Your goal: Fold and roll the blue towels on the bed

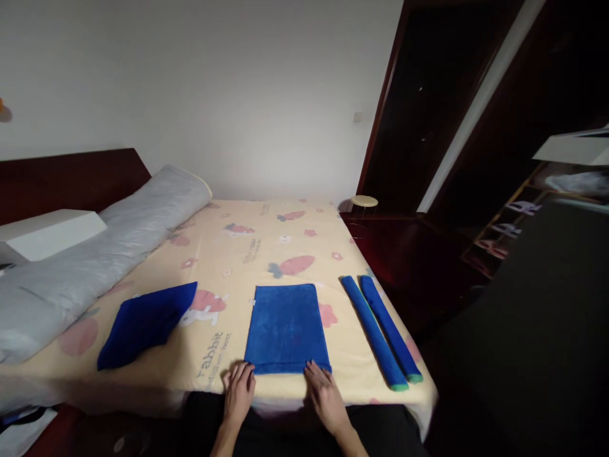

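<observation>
A blue cloth [288, 324] lies flat on the bed, with a narrow fold along its near edge and a small white tag at its left side. At the cloth's near left corner is my left hand [238, 388], its fingers closed on the folded edge. My right hand [324, 391] touches the same edge near the right corner, fingers together over the fold. Two rolled blue cloths, a left one [373, 333] and a right one [390, 327], lie side by side to the right. Another blue cloth [145, 324] lies crumpled to the left.
The bed [238, 247] has a yellow patterned sheet. A long grey roll [118, 235] and a white box [52, 231] are at its left. A stool [364, 201] stands beyond the right edge, and a shelf rack [518, 209] is at the far right.
</observation>
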Demonstrator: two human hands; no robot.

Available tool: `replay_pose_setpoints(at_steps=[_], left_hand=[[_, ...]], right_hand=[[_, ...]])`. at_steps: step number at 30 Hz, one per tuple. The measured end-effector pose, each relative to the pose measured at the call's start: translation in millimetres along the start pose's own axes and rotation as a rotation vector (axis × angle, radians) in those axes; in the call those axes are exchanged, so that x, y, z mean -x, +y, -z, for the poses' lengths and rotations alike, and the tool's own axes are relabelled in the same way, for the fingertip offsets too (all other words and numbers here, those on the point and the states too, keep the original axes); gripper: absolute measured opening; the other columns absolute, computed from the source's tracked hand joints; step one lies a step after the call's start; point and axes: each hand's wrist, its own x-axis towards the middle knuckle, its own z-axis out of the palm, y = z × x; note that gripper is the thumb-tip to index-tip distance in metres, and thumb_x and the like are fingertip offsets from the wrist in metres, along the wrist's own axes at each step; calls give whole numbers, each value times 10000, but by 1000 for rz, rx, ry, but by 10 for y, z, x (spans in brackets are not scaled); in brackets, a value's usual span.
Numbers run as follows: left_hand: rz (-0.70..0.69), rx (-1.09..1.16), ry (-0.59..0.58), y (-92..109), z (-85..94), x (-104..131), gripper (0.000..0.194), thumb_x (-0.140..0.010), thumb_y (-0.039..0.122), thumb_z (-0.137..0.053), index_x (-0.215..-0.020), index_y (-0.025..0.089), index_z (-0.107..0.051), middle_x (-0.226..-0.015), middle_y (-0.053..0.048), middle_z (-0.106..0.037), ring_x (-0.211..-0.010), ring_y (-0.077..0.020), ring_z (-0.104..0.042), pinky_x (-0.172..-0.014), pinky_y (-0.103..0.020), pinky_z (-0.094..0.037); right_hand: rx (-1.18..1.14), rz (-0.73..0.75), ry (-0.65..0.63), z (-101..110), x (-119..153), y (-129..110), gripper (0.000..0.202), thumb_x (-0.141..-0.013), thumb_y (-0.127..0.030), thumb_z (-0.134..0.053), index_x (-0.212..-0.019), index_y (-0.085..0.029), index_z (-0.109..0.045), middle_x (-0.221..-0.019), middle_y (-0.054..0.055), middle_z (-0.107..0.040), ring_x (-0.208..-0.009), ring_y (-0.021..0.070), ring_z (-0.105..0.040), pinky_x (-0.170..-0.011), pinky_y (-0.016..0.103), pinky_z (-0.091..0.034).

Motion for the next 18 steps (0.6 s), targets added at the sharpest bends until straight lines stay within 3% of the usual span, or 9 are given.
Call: replay_pose_setpoints(at_steps=[6, 11, 18], left_hand=[[50, 2, -38, 7, 145, 10, 408, -789, 72, -419, -996, 291, -693, -1073, -22, -736, -1090, -232, -594, -951, -430, -346], [45, 50, -72, 8, 210, -67, 393, -773, 49, -420, -946, 286, -681, -1027, -14, -737, -1074, -222, -597, -943, -420, -344], [158, 219, -65, -104, 104, -145, 335, -741, 77, -452, -908, 270, -669, -953, -8, -739, -1024, -222, -629, -940, -429, -379]], right_hand=[[148, -118, 128, 89, 146, 360, 530, -794, 14, -393, -1197, -219, -647, -1259, 71, -664, -1234, 227, -550, -989, 389, -386], [198, -125, 160, 186, 64, 356, 456, -810, 8, -420, -1104, -241, -664, -1169, 42, -699, -1140, 243, -561, -958, 397, -348], [206, -183, 203, 218, -73, 311, 367, -769, -3, -431, -935, -234, -663, -1063, 74, -681, -976, 245, -570, -870, 377, -386]])
